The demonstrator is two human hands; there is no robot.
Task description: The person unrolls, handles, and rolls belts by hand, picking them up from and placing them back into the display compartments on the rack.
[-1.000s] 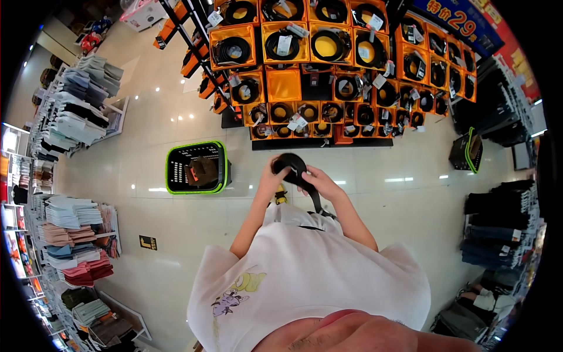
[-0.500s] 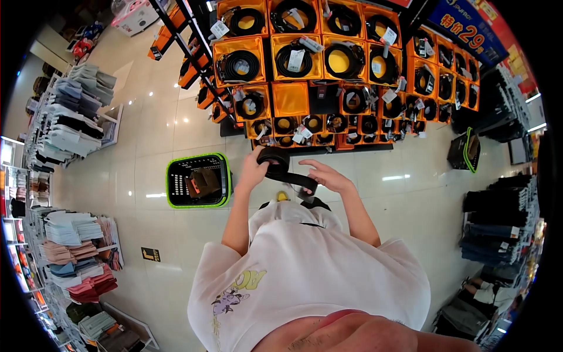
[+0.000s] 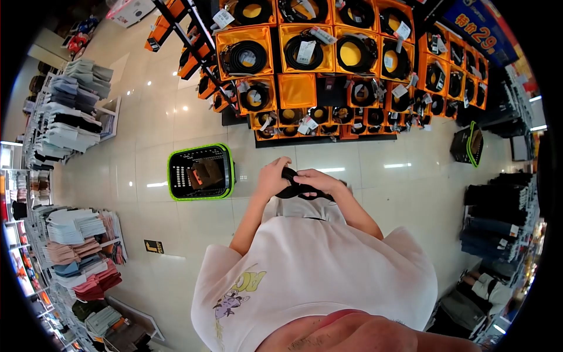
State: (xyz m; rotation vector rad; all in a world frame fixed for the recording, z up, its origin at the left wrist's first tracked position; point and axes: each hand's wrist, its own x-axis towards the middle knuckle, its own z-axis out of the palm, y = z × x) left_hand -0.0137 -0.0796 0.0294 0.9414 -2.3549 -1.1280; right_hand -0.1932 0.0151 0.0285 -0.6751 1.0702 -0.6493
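Observation:
A black belt, partly coiled, is held in front of my waist by both hands. My left hand is closed around the coil's left side, its fingers partly hidden behind it. From the right, my right hand pinches the belt at the top of the coil, close to the left hand's fingers. A loose stretch of the belt runs beneath the right hand. The buckle cannot be made out.
Ahead stands a rack of orange boxes with coiled belts; one box shows only its lining. A green-rimmed black basket holding a brown item is on the floor at left. Another basket stands at right. Clothes racks line both sides.
Both hands have moved closer together and lower, toward my body. The loosely hanging belt is now gathered between them, and my right hand's spread fingers have closed on it.

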